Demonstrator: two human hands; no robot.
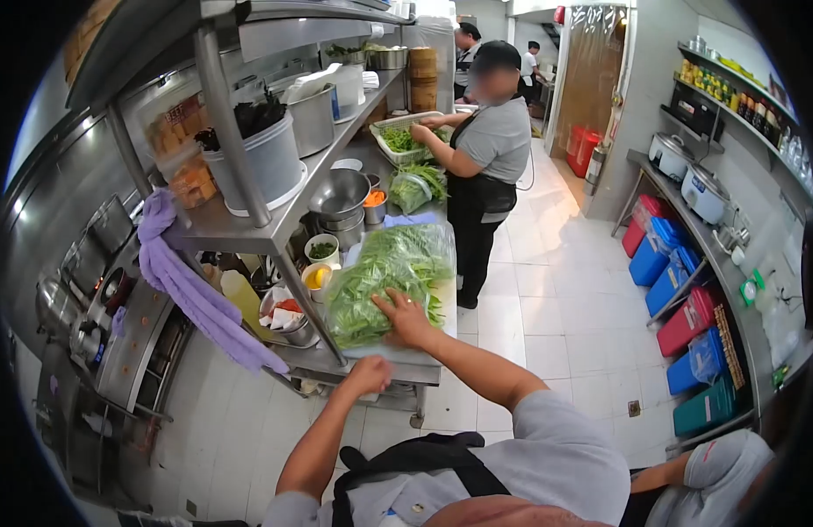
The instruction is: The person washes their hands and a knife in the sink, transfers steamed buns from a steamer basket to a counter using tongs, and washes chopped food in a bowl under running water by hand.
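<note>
A clear plastic bag of leafy greens (pixel 376 294) lies on a white board (pixel 398 355) at the near end of the steel counter. My right hand (pixel 405 318) rests on the near side of these greens with its fingers spread, and a ring shows on one finger. Just in front of the counter's near edge is my left hand (pixel 369 376), curled into a fist, with nothing seen sticking out of it. Beside the bag, to its left, stand a white tub of chopped greens (pixel 321 249) and a container with something yellow (pixel 318 277).
Across the counter, a co-worker (pixel 494 132) handles greens over a white basket (pixel 398 140). A steel shelf post (pixel 305 303) rises left of the bag. A purple towel (pixel 196 281) hangs from the shelf. Another person's sleeve (pixel 723 474) is close at lower right.
</note>
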